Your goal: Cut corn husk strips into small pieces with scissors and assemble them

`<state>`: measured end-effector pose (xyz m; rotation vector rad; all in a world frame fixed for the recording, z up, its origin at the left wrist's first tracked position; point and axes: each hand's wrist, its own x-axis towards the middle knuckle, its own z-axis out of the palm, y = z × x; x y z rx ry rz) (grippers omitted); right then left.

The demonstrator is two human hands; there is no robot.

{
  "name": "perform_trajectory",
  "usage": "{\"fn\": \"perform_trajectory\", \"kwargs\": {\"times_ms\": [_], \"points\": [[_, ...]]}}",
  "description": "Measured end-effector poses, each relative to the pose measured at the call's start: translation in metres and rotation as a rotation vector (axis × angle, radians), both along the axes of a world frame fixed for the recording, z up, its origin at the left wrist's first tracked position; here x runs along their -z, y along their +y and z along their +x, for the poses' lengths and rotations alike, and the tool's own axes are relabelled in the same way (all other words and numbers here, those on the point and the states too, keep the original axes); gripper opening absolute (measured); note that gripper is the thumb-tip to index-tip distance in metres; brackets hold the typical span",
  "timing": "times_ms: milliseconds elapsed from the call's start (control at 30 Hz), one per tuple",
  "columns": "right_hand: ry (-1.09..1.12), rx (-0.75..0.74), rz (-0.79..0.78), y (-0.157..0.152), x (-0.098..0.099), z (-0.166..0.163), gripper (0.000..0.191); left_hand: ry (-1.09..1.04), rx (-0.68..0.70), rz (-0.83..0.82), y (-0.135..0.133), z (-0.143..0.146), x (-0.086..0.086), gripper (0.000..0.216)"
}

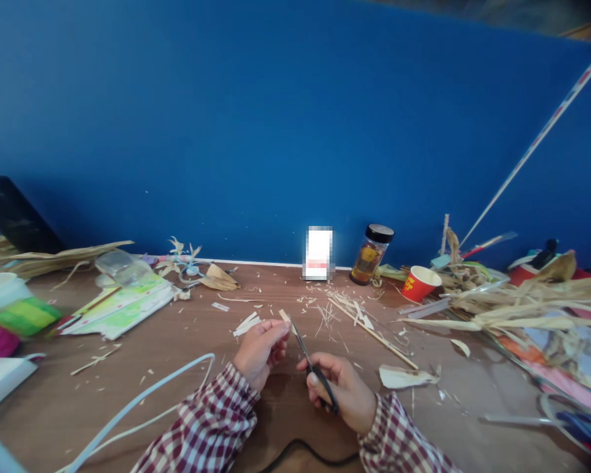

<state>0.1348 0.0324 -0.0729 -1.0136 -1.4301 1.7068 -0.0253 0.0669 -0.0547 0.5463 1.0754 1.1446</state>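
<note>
Between thumb and fingers, my left hand (262,348) pinches a small pale strip of dried husk (284,316), whose end sticks up past the fingertips. My right hand (342,387) is wrapped round the black handles of a pair of scissors (303,347). The blades point up and left, with their tips right beside the strip; whether they touch it I cannot tell. Just behind my left hand lie a few cut pale strips (247,324). Right of my right hand is a wider piece of husk (406,377).
A lidded jar of amber liquid (372,255) and a red paper cup (425,284) stand at the back right. Dried husks (517,305) pile up at the right. Thin sticks (374,335) and scraps litter the middle. A painted sheet (123,305) lies left; a white cable (148,391) arcs in front.
</note>
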Motion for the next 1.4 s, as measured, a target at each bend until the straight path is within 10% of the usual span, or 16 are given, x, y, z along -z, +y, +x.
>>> {"fn": "perform_trajectory", "kwargs": {"times_ms": [1400], "points": [[-0.053, 0.006, -0.002, 0.0002, -0.0037, -0.0013, 0.040, 0.017, -0.004, 0.002, 0.0005, 0.0001, 0.0021, 0.019]]}}
